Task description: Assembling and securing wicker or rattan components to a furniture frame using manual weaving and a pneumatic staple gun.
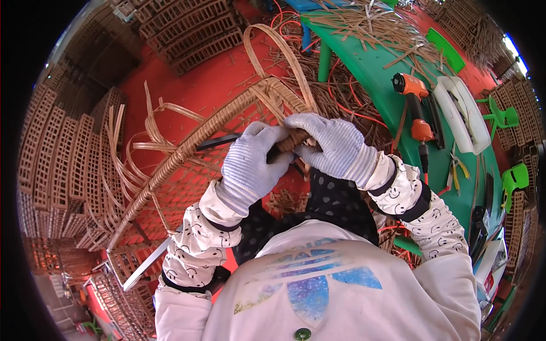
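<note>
A wicker furniture frame (170, 159) lies slanted in front of me, its long bar wound with tan-brown woven strip and loose strip ends curling off its far left side. At its near right end, a short wrapped bar (293, 140) sits between my hands. My left hand (250, 162), in a pale striped glove, is closed round the left part of this bar. From the right, my right hand (333, 145), gloved alike, pinches the bar's other end. A flat strip (281, 42) loops up above the frame's corner and runs down behind my right fingers, which hide its end.
On the green table (364, 54) at the right are an orange-black power tool (414, 94), a white plastic tray (460, 113), pliers (456, 170) and scattered strips (369, 25). Stacked brown woven panels (57, 153) stand at left. Orange cord (341, 108) and scraps lie on the red floor.
</note>
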`<action>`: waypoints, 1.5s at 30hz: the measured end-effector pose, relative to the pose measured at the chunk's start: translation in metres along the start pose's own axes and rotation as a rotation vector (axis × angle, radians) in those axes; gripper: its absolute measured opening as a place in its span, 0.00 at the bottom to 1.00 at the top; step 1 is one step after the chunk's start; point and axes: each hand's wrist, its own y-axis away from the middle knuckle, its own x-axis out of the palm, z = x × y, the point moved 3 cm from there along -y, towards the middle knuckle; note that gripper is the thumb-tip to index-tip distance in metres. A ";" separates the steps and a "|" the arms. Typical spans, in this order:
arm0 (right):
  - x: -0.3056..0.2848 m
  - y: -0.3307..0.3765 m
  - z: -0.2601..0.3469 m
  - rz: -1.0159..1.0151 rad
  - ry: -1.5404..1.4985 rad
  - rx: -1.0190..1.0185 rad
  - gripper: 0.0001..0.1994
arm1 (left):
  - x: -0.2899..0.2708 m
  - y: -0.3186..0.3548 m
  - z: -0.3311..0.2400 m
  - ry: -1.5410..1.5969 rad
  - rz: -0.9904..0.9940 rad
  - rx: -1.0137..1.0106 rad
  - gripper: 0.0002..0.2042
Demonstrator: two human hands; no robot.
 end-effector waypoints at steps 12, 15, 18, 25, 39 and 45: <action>-0.003 0.020 0.001 -0.279 -0.172 -0.198 0.23 | -0.008 0.006 0.008 0.279 0.030 -0.153 0.13; -0.012 0.045 -0.007 -0.190 -0.236 -0.020 0.20 | -0.010 0.007 0.007 0.359 -0.003 -0.121 0.11; -0.023 0.069 -0.022 -0.286 -0.159 0.033 0.19 | -0.012 0.008 0.000 0.155 -0.072 0.077 0.07; -0.101 0.192 -0.106 -0.729 0.334 0.434 0.13 | -0.005 0.008 -0.011 0.039 -0.051 0.077 0.07; -0.152 0.290 -0.201 -0.105 0.957 1.070 0.20 | -0.003 0.010 -0.013 -0.056 -0.053 0.155 0.09; -0.165 0.309 -0.255 -0.008 0.885 1.249 0.11 | -0.009 0.018 -0.008 0.100 -0.029 0.097 0.10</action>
